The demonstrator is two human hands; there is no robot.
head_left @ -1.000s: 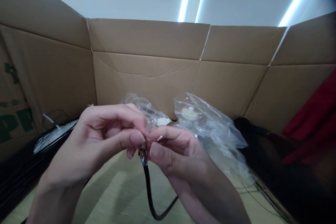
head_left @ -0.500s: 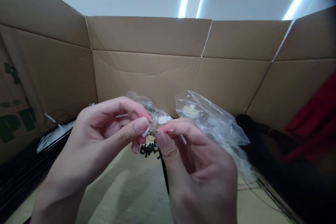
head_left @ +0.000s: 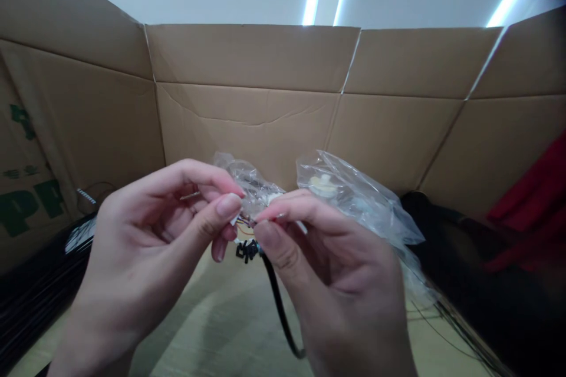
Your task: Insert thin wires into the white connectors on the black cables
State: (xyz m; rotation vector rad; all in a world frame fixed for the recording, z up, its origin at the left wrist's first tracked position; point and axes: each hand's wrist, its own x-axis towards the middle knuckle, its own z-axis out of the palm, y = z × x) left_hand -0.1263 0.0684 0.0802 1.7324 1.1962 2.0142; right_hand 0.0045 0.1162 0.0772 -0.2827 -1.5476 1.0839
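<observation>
My left hand [head_left: 159,235] is raised at the middle left, thumb and forefinger pinched together. Behind its fingertips shows a sliver of a small white plastic piece [head_left: 234,220], mostly hidden. Opposite, my right hand [head_left: 331,265] pinches a thin wire between thumb and forefinger; a tiny shiny tip [head_left: 279,215] shows at the finger. Several thin coloured wires [head_left: 244,224] run between the two hands. A black cable [head_left: 275,288] hangs below my right thumb and curves down to the tabletop. A small gap separates the fingertips.
Short black pieces [head_left: 246,251] lie in a small pile beyond the hands. Clear plastic bags [head_left: 362,206] rest against the cardboard wall [head_left: 247,59]. Black cables [head_left: 39,300] lie at the left; thin wires [head_left: 446,336] run along the right edge. Red cloth [head_left: 530,194] is at far right.
My left hand has shifted slightly left, and its white piece is now less visible. My right hand has moved slightly, and more of the black cable shows beneath it.
</observation>
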